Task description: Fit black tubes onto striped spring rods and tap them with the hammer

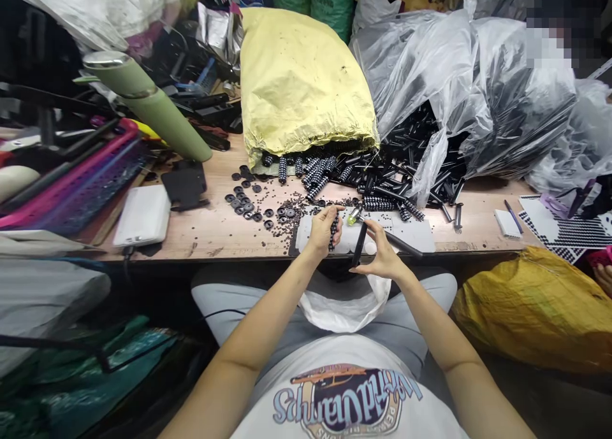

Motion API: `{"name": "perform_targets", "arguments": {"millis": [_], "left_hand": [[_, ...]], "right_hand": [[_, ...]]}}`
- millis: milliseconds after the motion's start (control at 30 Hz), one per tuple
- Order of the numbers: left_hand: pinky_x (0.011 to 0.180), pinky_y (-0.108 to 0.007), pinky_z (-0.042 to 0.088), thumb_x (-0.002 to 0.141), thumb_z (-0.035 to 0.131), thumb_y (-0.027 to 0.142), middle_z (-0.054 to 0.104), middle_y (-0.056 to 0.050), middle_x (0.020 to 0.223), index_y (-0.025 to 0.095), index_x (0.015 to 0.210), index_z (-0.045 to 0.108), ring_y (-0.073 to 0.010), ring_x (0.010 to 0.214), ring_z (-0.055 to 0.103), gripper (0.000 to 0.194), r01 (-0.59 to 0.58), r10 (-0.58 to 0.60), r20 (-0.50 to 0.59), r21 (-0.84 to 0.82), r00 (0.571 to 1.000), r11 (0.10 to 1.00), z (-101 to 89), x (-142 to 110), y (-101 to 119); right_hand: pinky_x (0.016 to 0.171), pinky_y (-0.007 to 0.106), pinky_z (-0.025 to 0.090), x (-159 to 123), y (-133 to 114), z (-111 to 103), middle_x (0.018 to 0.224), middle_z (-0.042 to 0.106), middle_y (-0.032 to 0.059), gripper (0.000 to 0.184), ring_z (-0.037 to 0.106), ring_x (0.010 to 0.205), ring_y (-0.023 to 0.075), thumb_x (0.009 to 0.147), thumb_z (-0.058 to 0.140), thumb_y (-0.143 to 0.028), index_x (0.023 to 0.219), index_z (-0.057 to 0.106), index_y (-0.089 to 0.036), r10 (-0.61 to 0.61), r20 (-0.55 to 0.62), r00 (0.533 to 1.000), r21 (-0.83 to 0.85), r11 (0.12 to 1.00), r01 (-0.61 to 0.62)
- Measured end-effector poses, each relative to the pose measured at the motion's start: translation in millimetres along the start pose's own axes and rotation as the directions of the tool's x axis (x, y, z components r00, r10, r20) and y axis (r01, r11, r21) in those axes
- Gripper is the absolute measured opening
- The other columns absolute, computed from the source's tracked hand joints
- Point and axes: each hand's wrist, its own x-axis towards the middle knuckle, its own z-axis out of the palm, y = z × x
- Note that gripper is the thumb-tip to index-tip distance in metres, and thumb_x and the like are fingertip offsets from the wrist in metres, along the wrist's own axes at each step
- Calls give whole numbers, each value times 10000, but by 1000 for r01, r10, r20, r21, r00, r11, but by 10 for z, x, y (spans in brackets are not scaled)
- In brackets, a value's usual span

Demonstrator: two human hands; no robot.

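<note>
My left hand [321,227] is closed around a black cylinder studded with pale dots [333,232], held just above the front edge of the bench. Between the thumb and fingertips of my right hand [383,253] is a smooth black tube [359,246], tilted with its lower end towards me. Under the hands lies a grey board [421,234]. A hammer [404,244] with a yellow-green face and black handle rests on it, partly hidden behind my right hand. A white bag [344,315] hangs open at my lap.
Studded cylinders [318,174] spill from a yellow sack [306,82]. Black tubes [430,171] heap by clear plastic bags [430,57]. Black discs [243,203] and tiny bits lie left. A green flask [157,107], white box [143,215] and pink basket [71,190] stand further left.
</note>
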Motion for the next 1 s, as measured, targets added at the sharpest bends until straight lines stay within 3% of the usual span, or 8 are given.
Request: {"name": "perform_targets", "arguments": {"millis": [100,200,300,433,667,833,933,1000], "left_hand": [[285,-154,206,818,578,580,427,89,497,179,1068,567,-49,287,312,473,160,-159,28,-23,987,987,48,-125,116],[290,-158,247,846,535,565,460,64,483,151,932,588,-56,291,362,426,246,-249,-36,-63,968,967,85,-162,124],[316,-176,338,838,548,545,489,37,466,147,763,542,-88,316,458,405,232,-239,-130,-63,962,971,131,-164,84],[370,-227,459,807,569,589,531,20,479,160,757,509,-148,375,565,435,250,-247,-123,17,961,968,205,-195,96],[339,-201,433,824,572,582,486,41,438,160,753,503,-128,328,524,433,290,-275,-141,99,951,952,249,-218,174],[349,-219,429,859,538,561,492,25,469,151,746,522,-131,335,518,426,347,-325,-178,112,929,931,151,-130,138],[458,-273,503,875,496,569,568,-23,600,136,832,583,-143,442,571,443,282,-250,-167,209,954,936,36,-112,54],[642,-324,554,880,519,504,620,-69,784,140,985,632,-176,660,638,395,77,-27,-120,437,992,896,-46,-135,-37]], "right_hand": [[1146,500,324,97,-104,18,1483,269,146,1083,289,1411,297,619,830,-408,1465,172,-259,-87,31,996,22,996,86],[1167,501,287,202,-157,59,1511,262,142,1110,265,1432,297,627,825,-421,1478,130,-263,-134,53,990,61,989,131],[1189,478,259,275,-144,109,1531,242,135,1135,237,1449,278,623,830,-419,1486,108,-266,-159,69,985,76,985,154],[1206,455,232,301,-98,155,1536,228,135,1179,224,1456,268,609,836,-404,1496,73,-257,-113,105,988,43,993,109],[1161,440,316,287,-66,219,1455,332,141,1096,342,1390,275,581,831,-346,1451,179,-214,-60,50,997,21,998,59],[1129,437,345,340,-138,273,1419,367,140,1101,397,1339,282,554,822,-332,1444,186,-201,13,71,997,-50,999,-10],[1107,450,359,382,-169,364,1406,393,144,1083,421,1308,293,558,804,-327,1443,194,-199,40,45,998,-128,991,-34],[1104,476,345,403,-149,457,1398,411,159,1021,413,1304,311,589,769,-315,1437,215,-181,62,-10,998,-210,976,-63]]}}
